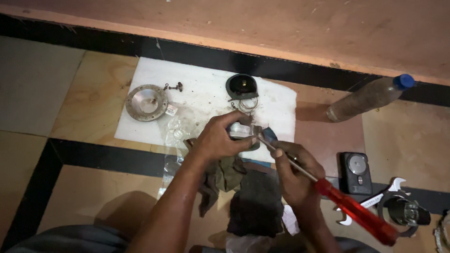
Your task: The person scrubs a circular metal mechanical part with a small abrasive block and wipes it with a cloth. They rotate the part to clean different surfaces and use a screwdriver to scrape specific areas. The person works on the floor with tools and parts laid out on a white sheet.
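Lowest in the frame, dark rags [255,206] lay crumpled on the tiled floor [93,187] between the person's forearms. Just above them, the right hand [295,175] was clenched around the steel shaft of a screwdriver [349,208], whose red handle trailed toward the lower right corner while its tip met a small grey metal part [241,131] at mid-frame. The left hand [218,138] grasped that part from the left, fingers [234,119] curled over its top, holding it over the near edge of a white sheet [206,93].

At the right, a small black device [356,172] lay flat on the floor, with a spanner [386,194] and a round metal fitting [405,211] below it.

Further up on the sheet sat a round metal flange [146,102] at the left, a few small screws [174,86] beside it, and a dark domed cap [242,86] with a wire ring [248,104] just below. A plastic bottle [370,97] with a blue cap lay on its side at the upper right, near the wall.
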